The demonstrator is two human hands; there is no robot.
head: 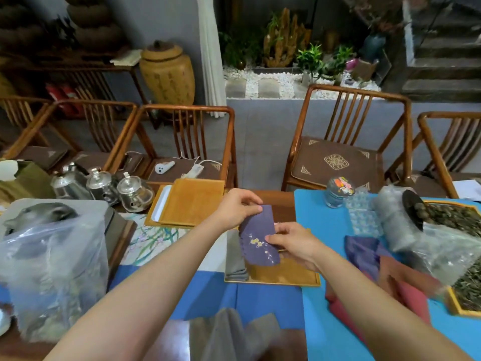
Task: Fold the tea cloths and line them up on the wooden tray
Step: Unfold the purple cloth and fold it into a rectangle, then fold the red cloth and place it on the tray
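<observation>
Both hands are on the purple cloth (257,235), a folded strip with scalloped left edge and small pale blossoms embroidered across it. The left hand (238,208) pinches its far corner, fingers curled over the top; the right hand (292,242) pinches its right edge between thumb and fingers. The cloth is held over the tray (286,274), a flat wooden one with a raised rim, sitting on the bench at centre. On the tray's left end lies a grey cloth (235,259), folded long and narrow. Right of the tray, on a blue mat (322,225), a second purple cloth (363,252) lies rumpled, and a red cloth (406,295) spreads nearer. Another grey cloth (229,334) lies at the near edge. Far left on the bench stand glass teapots (104,186) and a stack of wooden trays (192,201). Beyond the bench, wooden chairs (346,142) face a pebble garden with plants.
</observation>
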